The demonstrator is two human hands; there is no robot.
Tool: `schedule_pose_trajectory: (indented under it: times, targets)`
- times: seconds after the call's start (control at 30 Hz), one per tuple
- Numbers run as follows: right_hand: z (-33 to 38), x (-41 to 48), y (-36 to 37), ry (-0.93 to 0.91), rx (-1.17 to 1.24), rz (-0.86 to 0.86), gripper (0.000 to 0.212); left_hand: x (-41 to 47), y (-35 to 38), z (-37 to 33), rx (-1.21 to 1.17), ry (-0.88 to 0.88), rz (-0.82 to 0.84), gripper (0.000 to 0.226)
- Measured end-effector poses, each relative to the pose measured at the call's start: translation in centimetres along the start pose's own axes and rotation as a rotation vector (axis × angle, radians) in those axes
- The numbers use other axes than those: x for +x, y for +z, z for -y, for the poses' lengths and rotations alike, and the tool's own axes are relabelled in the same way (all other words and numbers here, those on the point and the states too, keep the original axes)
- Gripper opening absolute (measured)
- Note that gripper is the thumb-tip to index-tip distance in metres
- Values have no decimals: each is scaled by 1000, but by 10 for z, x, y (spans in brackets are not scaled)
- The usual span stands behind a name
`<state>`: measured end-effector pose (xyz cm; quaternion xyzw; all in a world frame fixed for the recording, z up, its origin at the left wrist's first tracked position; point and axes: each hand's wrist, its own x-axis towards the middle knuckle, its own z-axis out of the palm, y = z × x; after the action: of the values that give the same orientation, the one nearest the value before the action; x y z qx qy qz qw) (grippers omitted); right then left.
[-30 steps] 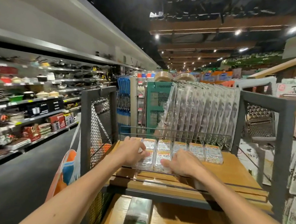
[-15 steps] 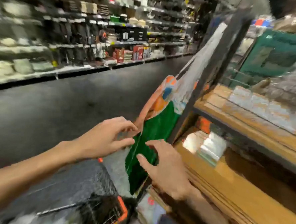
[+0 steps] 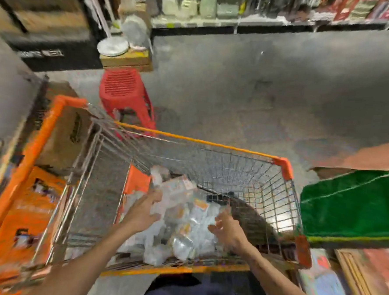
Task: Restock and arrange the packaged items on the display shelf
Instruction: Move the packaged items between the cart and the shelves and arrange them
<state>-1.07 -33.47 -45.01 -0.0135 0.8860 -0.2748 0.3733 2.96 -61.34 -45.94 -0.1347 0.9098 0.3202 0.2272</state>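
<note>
A wire shopping cart (image 3: 211, 146) with orange trim stands right in front of me. A heap of clear packaged items (image 3: 184, 226) with white and orange labels lies in its basket. Both my arms reach down into the cart. My left hand (image 3: 143, 211) is at the left side of the heap, fingers spread against the packets. My right hand (image 3: 228, 231) hovers at the heap's right side with fingers loosely bent, holding nothing that I can see. The picture is blurred by motion. The display shelf is out of view except for a wooden corner (image 3: 367, 283) at the lower right.
A green and orange bag (image 3: 353, 209) hangs at the right. A red plastic stool (image 3: 126, 95) stands beyond the cart on the grey floor. A cardboard box (image 3: 64, 134) sits in the cart's left section. Stocked shelves (image 3: 220, 14) line the far side of the aisle.
My view swung from the wooden shelf down to the cart. Both hands left the packets on the shelf, passed the hanging bag, and now reach into the cart's heap.
</note>
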Motion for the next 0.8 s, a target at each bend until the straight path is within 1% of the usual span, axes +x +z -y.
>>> schedule_pose_trajectory:
  times: [0.1,0.13,0.2,0.3,0.37,0.4,0.47,0.57,0.6,0.7,0.73,0.8]
  targets:
    - [7,16,29,73,-39,57,52,-11,6,27,-29,-186,-102,62]
    - [12,23,42,85,-65,80,54,-13,7,38,-106,-245,-143,65]
    - [16,31,60,96,-105,104,53,-16,10,49,-194,-295,-192,75]
    - [19,38,78,92,-112,125,50,-17,13,58,-104,-351,-71,76]
    - [19,44,88,85,-123,128,47,-13,19,63,-17,-357,-59,79]
    - [20,44,90,82,-129,126,46,-11,22,63,27,-356,-81,83]
    - [19,48,96,87,-158,110,46,-5,25,65,212,-286,-125,87]
    - [16,52,101,97,-199,77,47,7,29,72,668,-43,-28,95]
    - [15,53,103,110,-207,77,47,11,27,71,765,47,-21,95]
    - [13,54,109,128,-265,69,47,23,22,60,994,340,-33,85]
    - [13,55,111,134,-280,53,46,26,20,58,1078,421,0,78]
    - [10,57,112,157,-305,37,41,31,17,61,1263,519,116,63]
